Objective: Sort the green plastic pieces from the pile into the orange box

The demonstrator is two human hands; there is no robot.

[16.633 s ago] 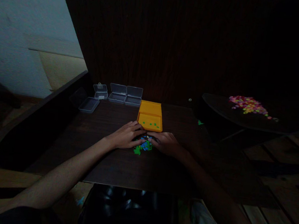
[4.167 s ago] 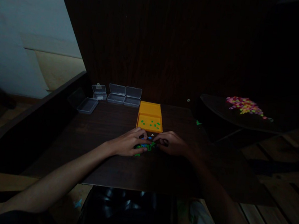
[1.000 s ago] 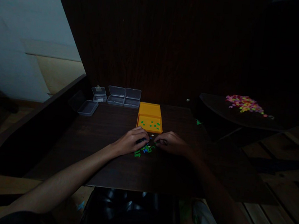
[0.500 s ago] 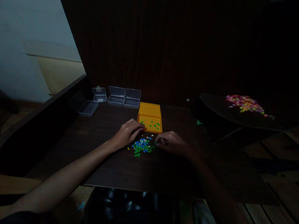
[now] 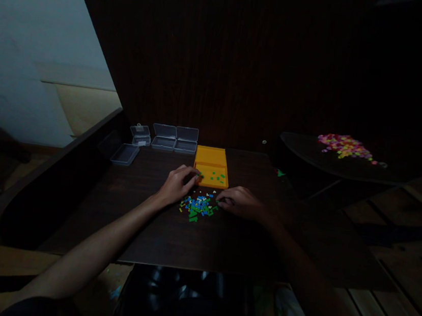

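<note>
My left hand (image 5: 177,184) is over the front left corner of an open yellow plastic box (image 5: 211,183). Its thumb and index finger are slightly apart, close to a green toy brick (image 5: 201,176) inside. Several more small green bricks (image 5: 218,178) lie scattered on the box floor. In front of the box is a loose pile of tiny blue, green, white and yellow bricks (image 5: 199,205). At the pile's right side, my right hand (image 5: 242,202) has its fingers bent in a pinch, with a bit of green at the fingertips.
Clear plastic cases with open lids (image 5: 174,143) stand along the back left, near a shallow clear tray (image 5: 125,154). A heap of colourful beads (image 5: 345,145) sits on a dark raised shelf (image 5: 301,143) at right. A dark side panel (image 5: 50,179) borders the left.
My left hand has drawn back a little to the left, and its finger and thumb have parted. My right hand stays nearly in place beside the pile.
</note>
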